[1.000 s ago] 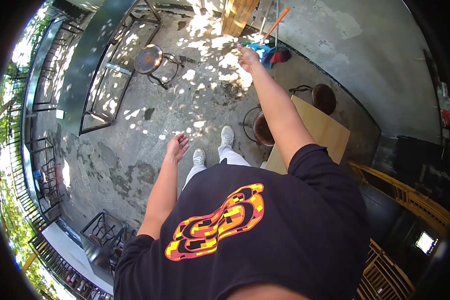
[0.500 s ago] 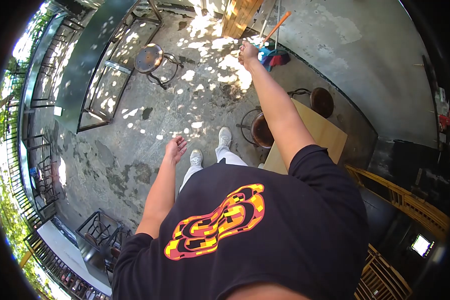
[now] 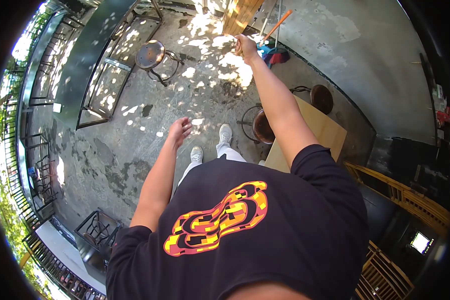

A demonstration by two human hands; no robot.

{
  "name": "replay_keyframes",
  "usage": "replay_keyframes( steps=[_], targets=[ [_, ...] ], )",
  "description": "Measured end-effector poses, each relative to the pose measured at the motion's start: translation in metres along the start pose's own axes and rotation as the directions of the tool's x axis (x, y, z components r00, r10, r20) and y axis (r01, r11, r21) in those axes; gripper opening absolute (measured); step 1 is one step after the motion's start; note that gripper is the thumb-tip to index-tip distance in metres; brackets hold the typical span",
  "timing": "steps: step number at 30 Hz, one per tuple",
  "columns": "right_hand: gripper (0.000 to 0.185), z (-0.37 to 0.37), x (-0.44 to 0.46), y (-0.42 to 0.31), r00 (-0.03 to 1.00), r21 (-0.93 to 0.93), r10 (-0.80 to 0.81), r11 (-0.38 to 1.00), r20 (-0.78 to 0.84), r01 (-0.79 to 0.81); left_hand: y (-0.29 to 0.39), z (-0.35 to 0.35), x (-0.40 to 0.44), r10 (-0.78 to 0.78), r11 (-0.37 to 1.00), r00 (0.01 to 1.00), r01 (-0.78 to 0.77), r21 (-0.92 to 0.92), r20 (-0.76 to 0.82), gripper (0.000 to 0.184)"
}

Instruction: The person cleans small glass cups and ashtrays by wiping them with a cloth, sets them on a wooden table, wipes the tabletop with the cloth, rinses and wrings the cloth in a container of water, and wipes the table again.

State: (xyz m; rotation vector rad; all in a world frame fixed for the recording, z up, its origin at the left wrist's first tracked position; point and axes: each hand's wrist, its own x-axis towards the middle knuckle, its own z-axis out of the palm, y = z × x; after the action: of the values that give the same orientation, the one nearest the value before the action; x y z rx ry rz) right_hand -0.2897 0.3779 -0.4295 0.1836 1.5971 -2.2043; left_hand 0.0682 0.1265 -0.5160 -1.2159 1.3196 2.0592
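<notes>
My right arm reaches far forward, and my right hand is closed with the fingers curled in. Whatever is in it, if anything, is hidden. Just beyond it and to its right, an orange-handled cleaning tool leans by the wall, above a blue dustpan-like piece and a dark red brush head. The hand overlaps this area in view; I cannot tell whether it touches anything. My left hand hangs over the concrete floor ahead of my left shoe, fingers loosely bent and apart, holding nothing.
A round stool stands ahead, near a long dark table at left. At right are a light wooden table and two brown stools, beside a grey wall. A wooden panel stands at the far end.
My left hand has risen forward, away from my body. My right hand has shifted slightly forward and left, still closed.
</notes>
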Motion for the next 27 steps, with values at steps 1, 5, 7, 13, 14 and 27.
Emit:
replay_keyframes(
  steps=[1,5,7,13,14,27],
  targets=[
    [0.020,0.005,-0.004,0.001,0.999,-0.004,0.003,1.000,0.043,-0.003,0.012,0.009,0.000,0.034,0.999,0.999,-0.034,0.005,0.035,0.039],
    [0.014,0.036,-0.044,-0.001,0.968,-0.084,0.042,0.996,0.249,-0.021,0.069,0.052,-0.006,0.185,0.981,0.943,-0.192,-0.002,0.276,0.051],
    [0.029,0.055,-0.062,0.008,0.918,-0.036,0.042,0.999,0.395,-0.030,0.098,0.080,-0.026,0.257,0.966,0.898,-0.228,-0.122,0.357,0.056],
    [0.039,0.095,-0.114,0.058,0.912,-0.606,-0.052,0.732,0.406,0.312,0.135,0.110,-0.039,0.468,0.867,0.764,-0.301,-0.397,0.443,0.043],
    [0.039,0.093,-0.124,0.062,0.909,-0.653,-0.100,0.664,0.406,0.365,0.133,0.107,-0.033,0.459,0.879,0.794,-0.342,-0.332,0.398,0.038],
    [0.017,0.014,-0.306,0.062,0.955,-0.351,-0.108,0.936,-0.277,0.004,0.058,0.119,-0.034,0.349,0.884,0.813,-0.451,0.125,0.466,0.017]
  ],
)
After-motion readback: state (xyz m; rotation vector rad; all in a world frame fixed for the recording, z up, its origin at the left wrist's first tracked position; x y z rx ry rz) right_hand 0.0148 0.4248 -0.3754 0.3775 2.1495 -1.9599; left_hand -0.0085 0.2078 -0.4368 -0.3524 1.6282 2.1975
